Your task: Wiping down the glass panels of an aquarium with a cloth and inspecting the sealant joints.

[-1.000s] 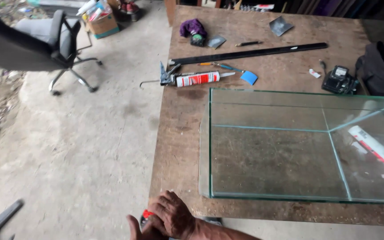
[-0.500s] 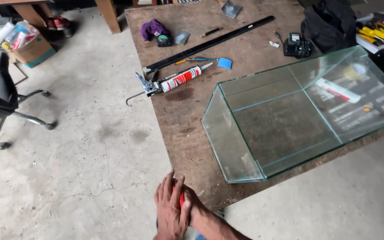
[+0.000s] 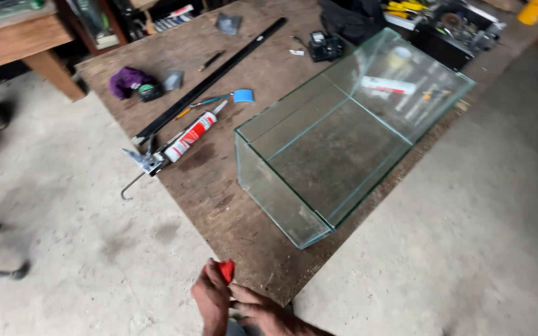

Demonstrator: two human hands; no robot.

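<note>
Head view shows two hands at the bottom edge, close together just off the near corner of the wooden bench (image 3: pixel 244 211). The left hand (image 3: pixel 212 300) and the right hand (image 3: pixel 253 306) are both closed around one small red object (image 3: pixel 225 270), which sits between the fingers; its red tip points up toward the bench, and its long axis I cannot tell. Farther on the bench lie one glass tank (image 3: pixel 344 134), one caulking gun (image 3: pixel 172 146) with its nozzle pointing up-right, and one long black bar (image 3: pixel 210 79) lying diagonally, almost parallel to the gun.
</note>
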